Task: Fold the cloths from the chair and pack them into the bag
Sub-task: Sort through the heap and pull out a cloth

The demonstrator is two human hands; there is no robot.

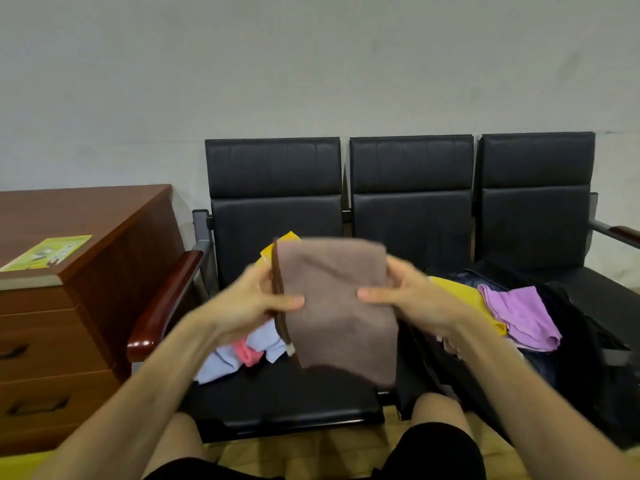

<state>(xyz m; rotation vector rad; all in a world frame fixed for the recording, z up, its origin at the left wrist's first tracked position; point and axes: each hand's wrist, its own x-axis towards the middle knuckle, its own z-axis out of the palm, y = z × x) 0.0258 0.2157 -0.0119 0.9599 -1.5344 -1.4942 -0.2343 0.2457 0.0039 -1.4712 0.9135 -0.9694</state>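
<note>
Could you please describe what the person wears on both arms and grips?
Nothing shows: both forearms are bare, no sleeves reaching them, no watch or bracelet at either wrist. The left grip and right grip are ungloved; blur hides any rings.

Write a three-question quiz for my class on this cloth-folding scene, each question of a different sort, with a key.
1. True or false: the left hand and the right hand both grip the brown cloth.
2. Which cloth lies at the open black bag? A. purple cloth B. light blue cloth C. pink cloth
3. Fill in: the green booklet lies on top of the wooden ____.

Key: 1 true; 2 A; 3 cabinet.
</note>
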